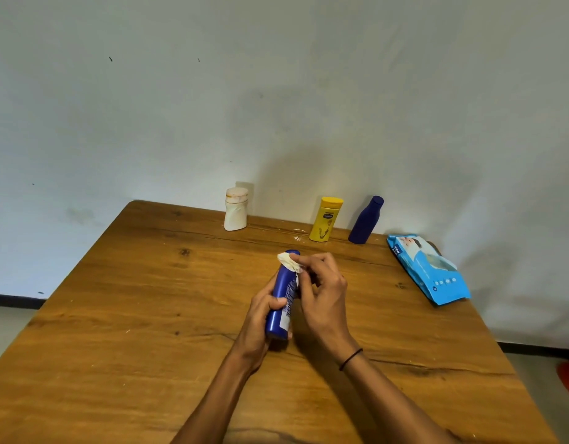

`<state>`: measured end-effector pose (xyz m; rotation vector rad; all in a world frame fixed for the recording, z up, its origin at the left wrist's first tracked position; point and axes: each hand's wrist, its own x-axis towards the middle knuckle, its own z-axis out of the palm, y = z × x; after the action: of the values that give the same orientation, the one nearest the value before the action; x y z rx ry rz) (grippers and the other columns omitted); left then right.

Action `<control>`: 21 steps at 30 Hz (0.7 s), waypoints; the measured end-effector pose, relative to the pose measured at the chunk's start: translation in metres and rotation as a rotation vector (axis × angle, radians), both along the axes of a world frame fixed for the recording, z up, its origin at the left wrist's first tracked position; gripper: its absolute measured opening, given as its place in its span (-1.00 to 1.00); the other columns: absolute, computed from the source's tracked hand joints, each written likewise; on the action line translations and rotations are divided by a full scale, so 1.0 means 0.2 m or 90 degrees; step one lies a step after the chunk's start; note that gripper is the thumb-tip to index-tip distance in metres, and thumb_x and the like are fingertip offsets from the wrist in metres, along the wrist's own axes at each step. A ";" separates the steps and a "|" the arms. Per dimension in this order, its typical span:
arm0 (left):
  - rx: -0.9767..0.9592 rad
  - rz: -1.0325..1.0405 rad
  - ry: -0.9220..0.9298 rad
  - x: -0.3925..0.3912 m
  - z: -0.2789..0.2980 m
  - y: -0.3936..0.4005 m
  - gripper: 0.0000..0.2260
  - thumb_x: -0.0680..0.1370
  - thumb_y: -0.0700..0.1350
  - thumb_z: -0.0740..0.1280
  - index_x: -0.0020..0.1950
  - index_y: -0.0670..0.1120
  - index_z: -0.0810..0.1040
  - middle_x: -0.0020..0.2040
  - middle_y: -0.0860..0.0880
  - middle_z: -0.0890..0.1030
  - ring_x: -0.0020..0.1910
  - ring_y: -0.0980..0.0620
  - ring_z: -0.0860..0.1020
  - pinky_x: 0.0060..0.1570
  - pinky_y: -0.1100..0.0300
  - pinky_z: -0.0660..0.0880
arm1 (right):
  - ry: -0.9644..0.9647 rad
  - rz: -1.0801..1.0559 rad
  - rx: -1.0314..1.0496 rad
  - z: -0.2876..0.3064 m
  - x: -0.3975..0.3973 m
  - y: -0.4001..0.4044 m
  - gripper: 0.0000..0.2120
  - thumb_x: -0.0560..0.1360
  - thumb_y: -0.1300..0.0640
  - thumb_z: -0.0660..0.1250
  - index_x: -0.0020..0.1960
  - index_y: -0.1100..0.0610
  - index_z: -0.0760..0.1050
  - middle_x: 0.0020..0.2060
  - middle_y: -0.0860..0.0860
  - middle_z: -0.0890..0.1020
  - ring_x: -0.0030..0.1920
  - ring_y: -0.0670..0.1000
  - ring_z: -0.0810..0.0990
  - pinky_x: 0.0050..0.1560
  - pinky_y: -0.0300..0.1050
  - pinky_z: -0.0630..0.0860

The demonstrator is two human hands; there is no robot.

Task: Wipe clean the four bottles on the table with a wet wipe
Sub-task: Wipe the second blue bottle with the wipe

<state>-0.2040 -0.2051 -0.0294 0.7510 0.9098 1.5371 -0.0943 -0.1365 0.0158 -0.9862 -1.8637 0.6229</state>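
Left hand (pixel 260 318) grips blue bottle (pixel 281 302), right hand (pixel 321 290) pinches wet wipe (pixel 288 261) at cap — three far bottles likely left.

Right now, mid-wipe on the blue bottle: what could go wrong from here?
1. The left hand grips only the lower half of the blue bottle while the right hand presses the wet wipe near its top; it may twist or slip.
2. The wipe is bunched small, so it could miss parts of the surface.
3. The wipes pack lies at the table edge; a reach might knock it off.
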 end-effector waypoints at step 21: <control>0.036 -0.037 -0.155 0.00 -0.03 0.02 -0.47 0.68 0.03 0.13 0.60 -0.19 0.31 0.51 -0.24 0.49 0.24 -0.17 0.58 0.17 0.03 0.61 | -0.224 0.321 0.232 -0.06 0.26 -0.16 -0.70 0.70 0.21 0.21 0.39 0.16 0.55 0.12 0.16 0.52 -0.02 0.08 0.52 -0.09 0.01 0.53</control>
<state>-0.2037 -0.2008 -0.0344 0.6088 0.6615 1.5692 -0.0417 -0.1690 0.0040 -0.3973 -2.4615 0.3841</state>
